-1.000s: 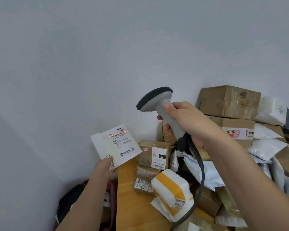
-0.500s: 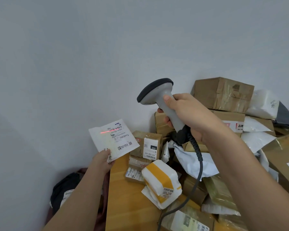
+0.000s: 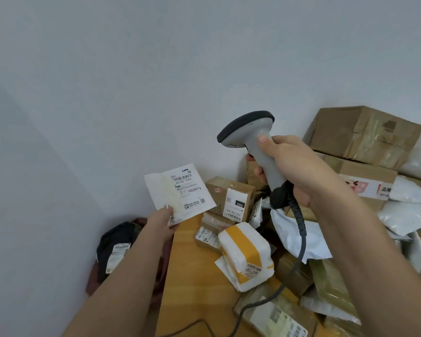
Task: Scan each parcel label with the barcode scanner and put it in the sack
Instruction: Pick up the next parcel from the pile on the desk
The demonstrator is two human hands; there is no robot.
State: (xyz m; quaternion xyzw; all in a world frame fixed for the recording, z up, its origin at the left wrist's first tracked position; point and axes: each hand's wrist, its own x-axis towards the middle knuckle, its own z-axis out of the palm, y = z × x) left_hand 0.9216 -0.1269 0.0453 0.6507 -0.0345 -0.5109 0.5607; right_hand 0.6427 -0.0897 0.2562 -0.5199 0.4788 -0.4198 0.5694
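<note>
Both forearms are seen bare from wrist to frame edge, with no sleeves in view. The left hand (image 3: 161, 221) and right hand (image 3: 293, 166) are uncovered. A short, unpainted thumbnail is shown on the right hand

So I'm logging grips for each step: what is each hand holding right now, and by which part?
Left hand pinches the flat white parcel by its lower corner; right hand grips the barcode scanner around its handle.
</note>
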